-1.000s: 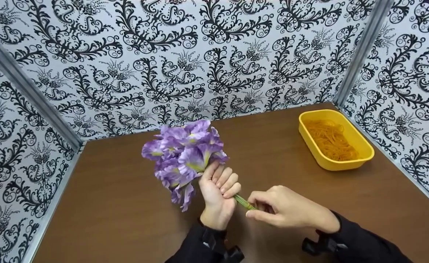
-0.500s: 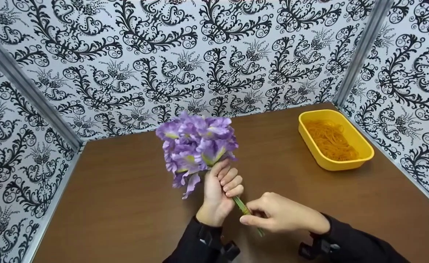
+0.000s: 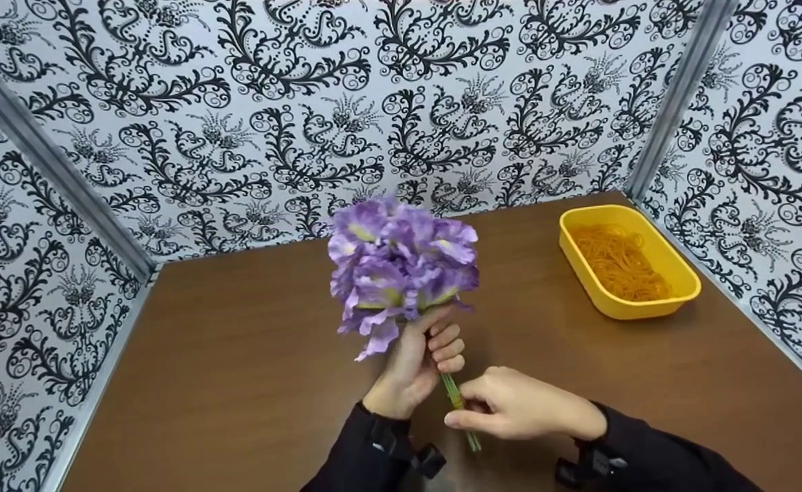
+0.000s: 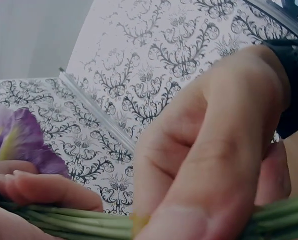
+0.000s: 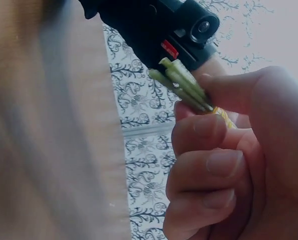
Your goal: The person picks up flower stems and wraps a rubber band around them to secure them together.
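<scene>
A bunch of purple artificial flowers [image 3: 404, 263] with ruffled petals and yellow-green centres is held up over the table, blooms tilted away from the body. My left hand [image 3: 418, 365] grips the green stems just below the blooms. Lower down, my right hand [image 3: 510, 404] pinches the stems between thumb and curled fingers, right at a yellow rubber band [image 3: 455, 400] wound round them. The right wrist view shows the cut stem ends [image 5: 181, 82] sticking out past the thumb. Stems [image 4: 78, 220] run between both hands in the left wrist view.
A yellow plastic tub [image 3: 582, 270] stands at the back right of the brown table [image 3: 237, 383], with many orange-yellow rubber bands [image 3: 619, 263] inside. White walls [image 3: 292, 123] with black scroll patterns enclose the back and sides.
The flowers have swung rightward and up, turning more upright. Both hands have shifted with them, and the stem ends now show below my right hand, which stays at the rubber band.
</scene>
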`<state>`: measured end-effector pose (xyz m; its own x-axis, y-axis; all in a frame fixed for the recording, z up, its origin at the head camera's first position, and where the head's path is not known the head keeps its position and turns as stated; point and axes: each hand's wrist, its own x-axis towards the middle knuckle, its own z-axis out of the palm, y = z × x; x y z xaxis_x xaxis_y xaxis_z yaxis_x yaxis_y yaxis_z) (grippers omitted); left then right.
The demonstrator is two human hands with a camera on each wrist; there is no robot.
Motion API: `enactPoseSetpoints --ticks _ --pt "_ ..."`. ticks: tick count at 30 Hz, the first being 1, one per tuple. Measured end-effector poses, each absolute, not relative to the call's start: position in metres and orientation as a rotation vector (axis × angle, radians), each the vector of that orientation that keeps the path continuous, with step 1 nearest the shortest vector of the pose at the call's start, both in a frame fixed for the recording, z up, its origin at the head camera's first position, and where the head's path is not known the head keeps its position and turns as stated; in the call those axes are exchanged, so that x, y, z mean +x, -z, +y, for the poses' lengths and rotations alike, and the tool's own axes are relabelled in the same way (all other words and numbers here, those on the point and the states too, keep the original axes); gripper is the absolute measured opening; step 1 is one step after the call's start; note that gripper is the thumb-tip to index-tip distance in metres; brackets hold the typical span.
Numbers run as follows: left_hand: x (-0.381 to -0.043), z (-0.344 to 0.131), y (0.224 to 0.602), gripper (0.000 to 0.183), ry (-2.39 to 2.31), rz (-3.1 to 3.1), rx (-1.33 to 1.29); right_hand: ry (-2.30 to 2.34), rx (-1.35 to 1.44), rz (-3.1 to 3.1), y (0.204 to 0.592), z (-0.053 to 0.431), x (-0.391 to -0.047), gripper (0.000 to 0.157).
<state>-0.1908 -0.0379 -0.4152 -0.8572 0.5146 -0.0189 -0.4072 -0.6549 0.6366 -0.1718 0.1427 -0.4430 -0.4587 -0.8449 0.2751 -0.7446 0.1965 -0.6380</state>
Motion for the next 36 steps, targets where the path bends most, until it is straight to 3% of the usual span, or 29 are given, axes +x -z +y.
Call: enactPoseSetpoints --ticks 11,17,21,23,31,36 --pt "-0.192 -0.041 0.406 0.024 -2.451 1.550 0.275 1.335 -1.417 2.402 0.452 0.139 -0.173 0.027" --pt "-0.188 -0.044 0.399 0.030 -2.254 1.968 0.405 1.460 -1.288 2.465 0.450 0.138 -0.174 0.028" --pt "-0.184 -0.046 0.397 0.064 -2.042 2.269 0.464 1.469 -1.221 2.516 0.450 0.137 -0.175 0.031" --pt "-0.182 -0.047 0.396 0.072 -1.932 2.416 0.471 1.463 -1.201 2.533 0.450 0.137 -0.175 0.032" --pt "-0.177 -0.052 0.397 0.025 -1.566 2.877 0.586 1.486 -1.134 2.529 0.449 0.137 -0.178 0.017" --pt "-0.176 -0.052 0.398 0.021 -1.525 2.958 0.688 1.485 -1.074 2.517 0.451 0.138 -0.180 0.017"
